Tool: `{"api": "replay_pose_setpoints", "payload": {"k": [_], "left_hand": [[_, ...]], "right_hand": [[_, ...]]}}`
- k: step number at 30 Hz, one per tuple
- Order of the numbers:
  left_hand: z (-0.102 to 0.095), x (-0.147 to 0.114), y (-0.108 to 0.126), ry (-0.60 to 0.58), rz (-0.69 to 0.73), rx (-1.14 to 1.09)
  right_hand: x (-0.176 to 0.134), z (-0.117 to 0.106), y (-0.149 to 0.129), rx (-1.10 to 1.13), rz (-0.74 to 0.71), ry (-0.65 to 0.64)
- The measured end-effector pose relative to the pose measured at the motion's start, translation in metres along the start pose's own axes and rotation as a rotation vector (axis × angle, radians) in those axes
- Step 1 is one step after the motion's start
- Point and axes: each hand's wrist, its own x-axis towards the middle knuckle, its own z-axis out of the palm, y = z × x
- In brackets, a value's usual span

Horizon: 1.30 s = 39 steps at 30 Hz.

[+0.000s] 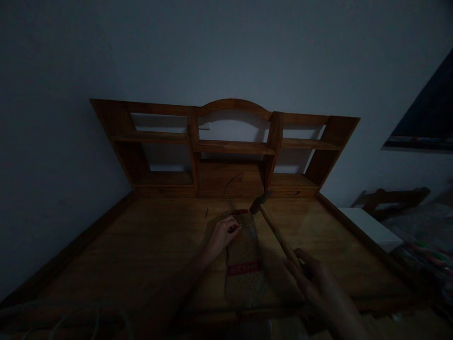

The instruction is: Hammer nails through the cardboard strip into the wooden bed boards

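Observation:
My right hand (313,276) is wrapped round the wooden handle of a hammer (278,233). Its dark head is raised over the desk, just right of the far end of a long beige piece (244,250). That piece lies lengthwise on the desk, with dark speckles and red bands across it; the dim light hides whether it is cloth or something stiffer. On its upper left part rests my left hand (224,234), thumb and fingers pinched together. Anything between those fingertips is too small and dark to make out.
The wooden desk (152,241) has raised side edges. A thin dark sliver (206,213) lies beyond my left hand. Across the back stands a wooden shelf unit (233,147) against the wall. To the right are a white surface (370,226) and a wooden chair back (396,198).

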Motion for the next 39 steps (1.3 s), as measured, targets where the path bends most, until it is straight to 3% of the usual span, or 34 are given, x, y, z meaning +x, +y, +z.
{"api": "replay_pose_setpoints", "payload": {"k": [9, 13, 21, 26, 33, 39], "left_hand": [[0.001, 0.0, -0.002, 0.012, -0.029, 0.011], [0.001, 0.0, -0.004, 0.007, -0.03, 0.008], [0.0, 0.001, -0.002, 0.008, -0.043, 0.007], [-0.003, 0.001, 0.004, 0.002, -0.046, 0.002], [-0.005, 0.0, -0.006, 0.002, -0.067, 0.031], [-0.013, 0.003, 0.002, 0.057, -0.071, 0.048]], "right_hand": [[-0.004, 0.006, -0.025, -0.127, -0.057, -0.162], [-0.004, 0.004, -0.031, -0.143, -0.027, -0.117], [-0.001, 0.012, -0.024, -0.177, -0.131, -0.137], [-0.001, 0.009, -0.03, -0.157, -0.101, -0.111], [0.01, 0.018, -0.024, -0.169, -0.08, -0.136], [0.011, 0.014, -0.03, -0.173, -0.06, -0.099]]}}
